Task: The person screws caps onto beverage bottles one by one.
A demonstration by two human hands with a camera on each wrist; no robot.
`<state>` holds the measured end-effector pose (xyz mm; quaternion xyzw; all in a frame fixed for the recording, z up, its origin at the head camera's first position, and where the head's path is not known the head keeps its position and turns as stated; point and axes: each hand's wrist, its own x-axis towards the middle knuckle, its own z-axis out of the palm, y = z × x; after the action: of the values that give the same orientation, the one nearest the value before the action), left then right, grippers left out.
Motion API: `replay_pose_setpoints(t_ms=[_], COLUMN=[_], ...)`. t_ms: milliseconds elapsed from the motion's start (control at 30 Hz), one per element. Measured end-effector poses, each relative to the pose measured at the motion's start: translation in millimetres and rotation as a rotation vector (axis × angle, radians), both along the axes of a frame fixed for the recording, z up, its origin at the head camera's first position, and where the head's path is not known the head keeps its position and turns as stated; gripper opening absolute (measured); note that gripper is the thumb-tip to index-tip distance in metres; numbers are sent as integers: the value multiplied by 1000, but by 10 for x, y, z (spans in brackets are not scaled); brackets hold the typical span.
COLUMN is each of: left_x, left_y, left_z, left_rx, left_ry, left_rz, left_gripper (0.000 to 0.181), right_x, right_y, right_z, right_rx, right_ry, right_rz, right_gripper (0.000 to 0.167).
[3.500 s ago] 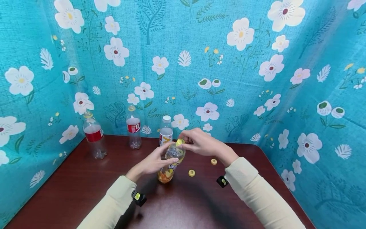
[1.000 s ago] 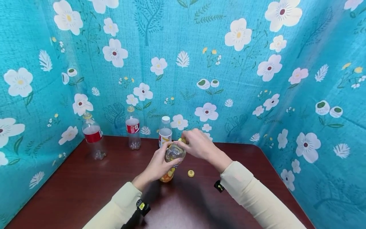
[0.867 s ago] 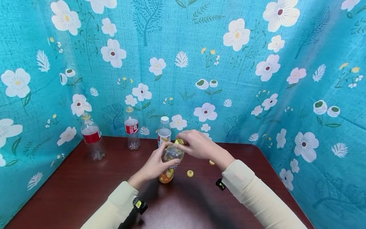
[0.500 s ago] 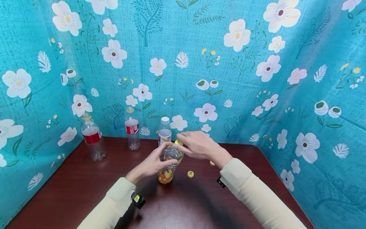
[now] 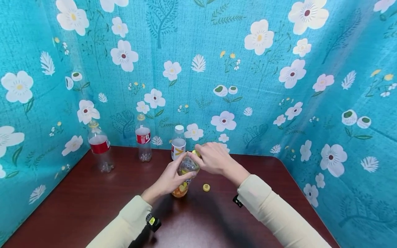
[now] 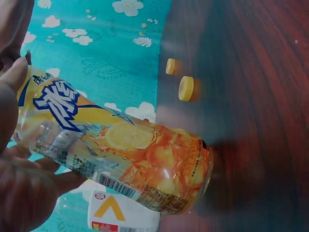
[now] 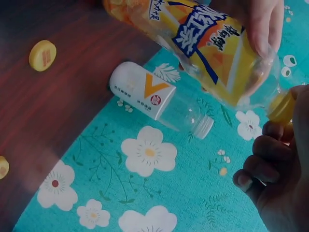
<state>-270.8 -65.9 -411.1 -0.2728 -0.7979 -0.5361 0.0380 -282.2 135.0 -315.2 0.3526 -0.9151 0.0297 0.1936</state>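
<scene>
In the head view a clear bottle (image 5: 188, 166) with a yellow and orange label leans to the right, its base at the table. My left hand (image 5: 169, 177) grips its upper part, thumb on the near side. My right hand (image 5: 212, 158) pinches the yellow cap (image 5: 195, 152) at the bottle's mouth. The right wrist view shows that cap (image 7: 281, 107) on the neck, between the thumb and fingers of my right hand (image 7: 280, 169). The left wrist view shows the label (image 6: 126, 137) and the orange lower part.
Two bottles with red labels (image 5: 100, 148) (image 5: 143, 138) stand at the back left. Behind the held bottle stands a white-capped bottle (image 5: 178, 146). A loose yellow cap (image 5: 206, 187) lies on the table, and a second one (image 6: 170, 66) shows in the left wrist view.
My right hand has turned at the cap, its fingers now folded further over it. The held bottle has shifted slightly, and the farther loose cap has gone behind my right arm in the head view.
</scene>
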Motion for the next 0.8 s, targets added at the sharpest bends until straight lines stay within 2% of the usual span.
replay_pose_setpoints(t_ms=[100,167,333,467,567,700,800], left_x=[5,3,8,7,2,6,-5], left_y=[17,19,-9,-73,-116,-153,-192], left_z=[24,33,43,73,95,110,119], left_rx=[-11,-13,8,17,21,18,12], left_ry=[-4,-9,-45,-63,-71,-75,-78], left_rz=[33,42,28,22,29,37,49], left_gripper=[73,70,65,65,65,66,67], right_x=[4,9,36,51,70,107,124], right_y=[11,18,4,-6,3,47,96], right_z=[10,16,31,75,123,192,233], right_rx=[-33,-69,-145,-190,-225,-252,-261], right_ry=[-27,-47,-80,-91,-129,-193,-199], right_rz=[-11,9,81,130,170,184,190], right_gripper=[45,40,26,20,17,18,14])
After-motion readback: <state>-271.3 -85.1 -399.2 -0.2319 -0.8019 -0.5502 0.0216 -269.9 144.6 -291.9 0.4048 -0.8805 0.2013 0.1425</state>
